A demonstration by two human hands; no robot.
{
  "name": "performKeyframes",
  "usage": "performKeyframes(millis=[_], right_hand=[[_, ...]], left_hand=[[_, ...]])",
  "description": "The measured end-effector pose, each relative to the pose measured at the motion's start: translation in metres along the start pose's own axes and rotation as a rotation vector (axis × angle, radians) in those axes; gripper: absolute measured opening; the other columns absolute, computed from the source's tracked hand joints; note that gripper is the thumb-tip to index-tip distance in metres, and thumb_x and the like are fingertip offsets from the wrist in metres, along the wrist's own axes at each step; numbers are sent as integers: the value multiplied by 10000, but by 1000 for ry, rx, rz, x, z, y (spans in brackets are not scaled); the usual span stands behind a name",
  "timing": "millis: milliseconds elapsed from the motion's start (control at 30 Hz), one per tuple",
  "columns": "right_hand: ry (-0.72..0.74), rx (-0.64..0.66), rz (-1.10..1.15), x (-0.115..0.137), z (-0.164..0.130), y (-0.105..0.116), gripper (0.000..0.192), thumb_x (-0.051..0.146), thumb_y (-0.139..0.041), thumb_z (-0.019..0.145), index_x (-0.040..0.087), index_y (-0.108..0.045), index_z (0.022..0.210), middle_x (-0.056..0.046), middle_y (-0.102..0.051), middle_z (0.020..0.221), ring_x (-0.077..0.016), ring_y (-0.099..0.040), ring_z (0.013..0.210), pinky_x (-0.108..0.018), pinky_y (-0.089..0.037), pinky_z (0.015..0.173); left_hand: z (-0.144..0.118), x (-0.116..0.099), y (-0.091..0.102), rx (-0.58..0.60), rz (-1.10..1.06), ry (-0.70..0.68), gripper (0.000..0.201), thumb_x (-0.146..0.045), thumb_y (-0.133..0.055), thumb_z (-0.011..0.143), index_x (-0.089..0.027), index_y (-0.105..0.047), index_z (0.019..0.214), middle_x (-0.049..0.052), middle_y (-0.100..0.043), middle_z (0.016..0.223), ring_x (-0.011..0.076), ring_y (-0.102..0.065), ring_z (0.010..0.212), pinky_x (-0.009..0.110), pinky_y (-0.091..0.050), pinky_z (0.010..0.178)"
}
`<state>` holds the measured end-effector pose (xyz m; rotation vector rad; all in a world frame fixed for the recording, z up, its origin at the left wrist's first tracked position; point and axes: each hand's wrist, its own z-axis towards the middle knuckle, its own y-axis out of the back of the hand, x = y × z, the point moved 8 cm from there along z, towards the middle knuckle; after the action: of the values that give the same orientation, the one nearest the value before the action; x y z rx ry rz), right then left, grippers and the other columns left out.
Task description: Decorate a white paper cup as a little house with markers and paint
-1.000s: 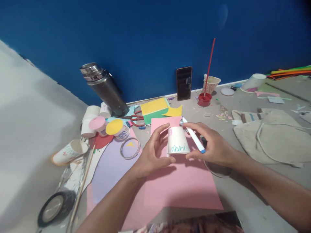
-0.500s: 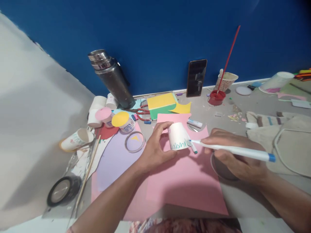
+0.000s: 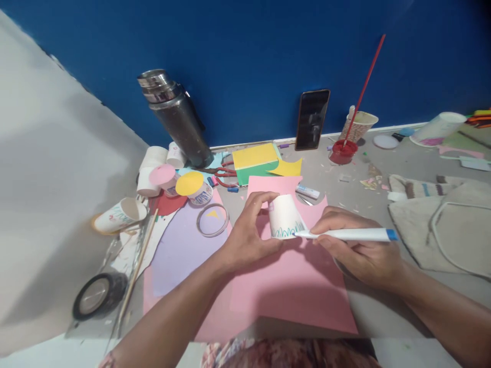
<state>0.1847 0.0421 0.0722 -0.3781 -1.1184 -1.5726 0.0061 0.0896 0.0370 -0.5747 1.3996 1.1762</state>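
My left hand (image 3: 252, 230) is closed around the left side of a white paper cup (image 3: 284, 212), which is upside down above pink paper (image 3: 291, 296). Green and blue zigzag strokes run along the cup's wide lower edge, and a faint purple mark shows near its upper left. In my right hand (image 3: 358, 248) is a white marker pen (image 3: 353, 234) with a blue end, held in a writing grip. Its tip touches the cup's lower edge, at the drawn strokes. Beyond the cup lie a glue stick (image 3: 307, 191) and small scissors partly on the pink paper.
At the back stand a steel flask (image 3: 180, 122), a leaning phone (image 3: 312, 120) and a red paint pot (image 3: 343, 152) with a stick. Decorated cups (image 3: 120, 214), a tape roll (image 3: 97, 296) and lilac paper (image 3: 180, 250) are left; a cloth bag (image 3: 456, 225) lies right.
My right hand has moved left and brought the marker tip onto the cup's lower edge. The cup has shifted or turned slightly in my left hand, and the view has tilted a little.
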Motion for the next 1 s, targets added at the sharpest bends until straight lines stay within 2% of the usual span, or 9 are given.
performKeyframes(millis=[267, 367, 567, 700, 900, 1000], right_hand=[[-29, -141, 33, -1, 0, 15, 164, 105, -632, 959, 236, -731, 946, 8, -746, 757, -134, -689, 657, -250, -538, 632], [-21, -146, 28, 1, 2, 17, 158, 122, -627, 968, 234, -731, 929, 0, -744, 736, -147, -686, 637, -268, -543, 622], [-42, -72, 30, 2, 4, 11, 133, 206, -623, 991, 229, -732, 918, -18, -737, 733, -158, -673, 621, -280, -516, 565], [-60, -64, 28, 1, 4, 10, 148, 187, -630, 981, 227, -725, 875, -9, -724, 709, -147, -668, 605, -267, -510, 557], [-46, -208, 74, -1, 0, 22, 163, 183, -619, 1000, 228, -735, 895, -12, -732, 735, -148, -670, 624, -265, -528, 571], [-48, -198, 71, -1, 0, 22, 188, 206, -608, 1014, 224, -730, 873, -12, -717, 699, -147, -656, 603, -268, -514, 548]], left_hand=[[0, 4, -3, 12, -90, 18, 729, -288, -893, 712, -270, -509, 1332, 104, -526, 1407, 319, -546, 1361, 500, -469, 1183], [0, 8, -4, 9, -114, 46, 738, -280, -894, 702, -268, -507, 1330, 107, -524, 1409, 330, -552, 1362, 511, -447, 1204], [0, 6, -4, 4, -144, 48, 730, -286, -915, 691, -267, -525, 1308, 106, -535, 1385, 338, -549, 1363, 505, -470, 1195], [1, 4, -6, 2, -183, 55, 735, -277, -921, 675, -253, -525, 1294, 113, -545, 1378, 338, -563, 1363, 505, -470, 1204], [0, 8, -6, 6, -199, 55, 736, -199, -852, 693, -250, -479, 1326, 132, -517, 1459, 343, -513, 1454, 513, -398, 1263], [0, 10, -5, 8, -179, 48, 723, -186, -838, 694, -247, -488, 1323, 137, -506, 1488, 342, -496, 1469, 524, -361, 1286]])
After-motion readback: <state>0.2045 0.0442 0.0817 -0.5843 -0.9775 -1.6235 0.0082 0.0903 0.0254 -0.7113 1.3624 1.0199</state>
